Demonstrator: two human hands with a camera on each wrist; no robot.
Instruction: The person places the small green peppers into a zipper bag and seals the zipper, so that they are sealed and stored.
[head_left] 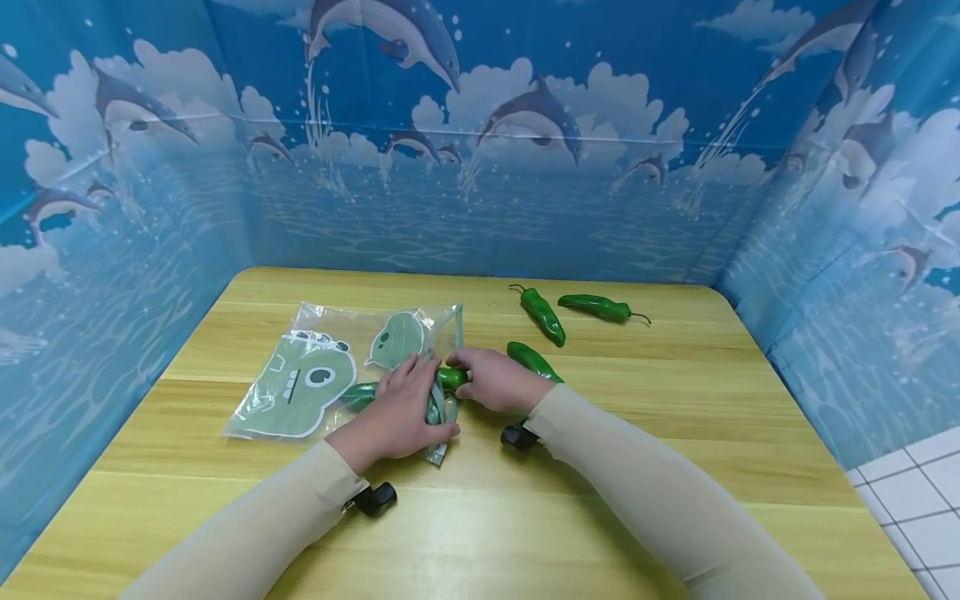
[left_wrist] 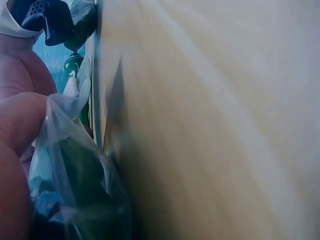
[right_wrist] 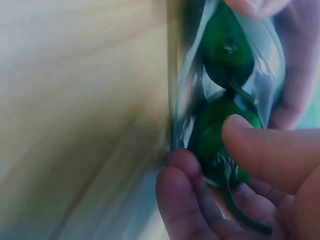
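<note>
A clear plastic bag (head_left: 303, 321) printed with green cartoon faces lies flat on the wooden table. My left hand (head_left: 397, 417) rests across it and holds its mouth, with the thumb at the near side. Inside, through the film, green peppers (head_left: 358, 396) show. With thumb and fingers my right hand (head_left: 498, 382) grips a green pepper (head_left: 451, 379) by its stem end. In the right wrist view this held pepper (right_wrist: 207, 135) lies partly in the bag's mouth, its stem pointing out, beside another pepper (right_wrist: 227, 50) inside the bag.
Two green peppers, one slanting (head_left: 542, 317) and one lying crosswise (head_left: 600, 307), are at the back right of the table (head_left: 465, 533). A nearer pepper (head_left: 531, 360) is partly hidden behind my right forearm. A blue dolphin-print curtain (head_left: 487, 217) surrounds the table's back and sides.
</note>
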